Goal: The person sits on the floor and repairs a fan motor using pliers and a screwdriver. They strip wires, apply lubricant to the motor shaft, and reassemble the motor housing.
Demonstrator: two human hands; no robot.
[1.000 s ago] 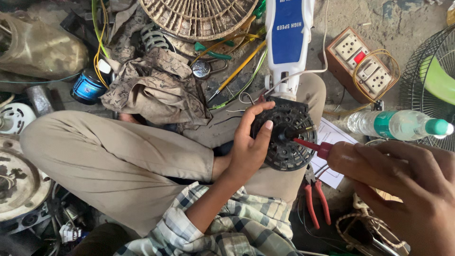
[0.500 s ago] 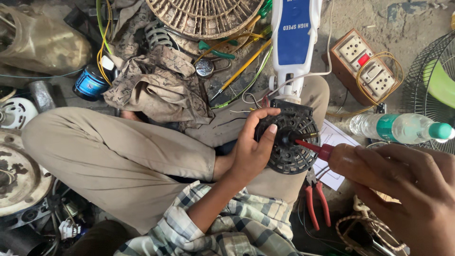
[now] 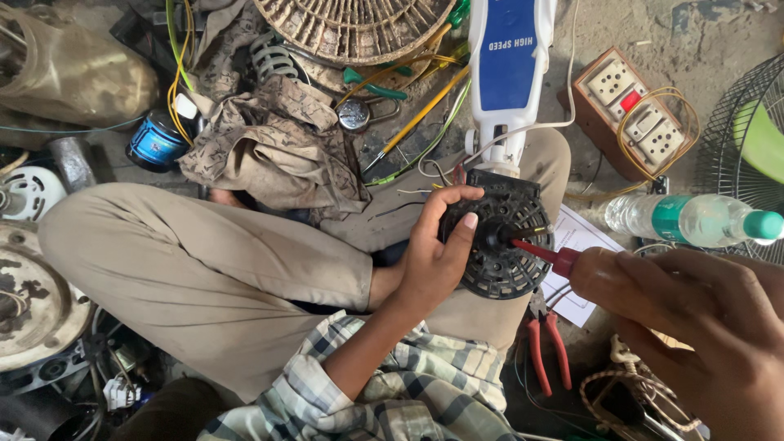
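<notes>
My left hand [image 3: 437,253] grips the black motor [image 3: 500,237] on my knee, thumb raised. My right hand [image 3: 702,327] clasps an oil bottle [image 3: 600,273], nozzle at the shaft.

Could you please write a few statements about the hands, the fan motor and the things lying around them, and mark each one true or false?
1. The left hand grips the black round motor housing resting on the person's lap. True.
2. The right hand holds a pair of pliers against the motor. False: it holds a small oil bottle with a red nozzle, tip pointed at the motor's centre shaft.
3. The red-handled pliers lie on the ground below the motor. True.
4. The plastic water bottle stands upright. False: it lies on its side.
5. The socket board sits left of the crumpled cloth. False: it lies to the right.
</notes>
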